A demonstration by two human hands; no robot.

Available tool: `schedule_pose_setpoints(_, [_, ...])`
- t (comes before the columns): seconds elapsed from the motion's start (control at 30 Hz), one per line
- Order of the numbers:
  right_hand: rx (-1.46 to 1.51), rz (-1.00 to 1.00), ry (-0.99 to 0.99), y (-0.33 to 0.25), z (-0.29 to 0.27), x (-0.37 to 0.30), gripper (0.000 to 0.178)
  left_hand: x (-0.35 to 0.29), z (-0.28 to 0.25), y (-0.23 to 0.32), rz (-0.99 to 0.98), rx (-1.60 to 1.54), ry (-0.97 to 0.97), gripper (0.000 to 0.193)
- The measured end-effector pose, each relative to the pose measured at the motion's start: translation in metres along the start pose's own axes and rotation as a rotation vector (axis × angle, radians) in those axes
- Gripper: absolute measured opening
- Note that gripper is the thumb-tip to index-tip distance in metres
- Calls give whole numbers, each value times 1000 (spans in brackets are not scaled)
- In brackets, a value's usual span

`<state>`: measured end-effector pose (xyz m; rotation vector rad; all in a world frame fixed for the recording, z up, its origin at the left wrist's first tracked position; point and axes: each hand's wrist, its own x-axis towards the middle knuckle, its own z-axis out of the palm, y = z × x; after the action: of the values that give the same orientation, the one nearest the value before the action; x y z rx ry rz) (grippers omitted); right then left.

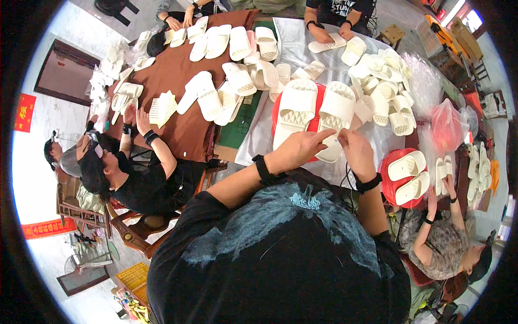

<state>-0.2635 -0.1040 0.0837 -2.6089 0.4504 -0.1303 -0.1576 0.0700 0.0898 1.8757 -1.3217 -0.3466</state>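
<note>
A pair of cream slide slippers lies in front of me on a red round pad [320, 101]. The left slipper [295, 108] and the right slipper [336, 100] both point away from me, with a quilted pattern on the insoles. My left hand [302, 150] reaches over the heel end of the right slipper, thumb and fingers closed together. Close beside it, my right hand [357, 154] is pinched near the same heel. Whatever sits between the fingertips is too small to make out.
Loose cream slippers [380, 75] are heaped at the far right. More slippers [208, 100] lie on the brown cloth [175, 70] to the left. Another red pad [387, 186] with a pair stands at right. Co-workers sit around the table, their hands on or near slippers.
</note>
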Motion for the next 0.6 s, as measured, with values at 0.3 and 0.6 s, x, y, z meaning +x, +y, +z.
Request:
schedule_pose_setpoints(0.3, [202,-64,65,-56,12,-35,10,-22,-13,-28,149,-7,-18,9])
schedule_pose_setpoints(0.6, [136,-121,115,-83,41,-48,7,-31,-23,-37,-480,-556,-182,26])
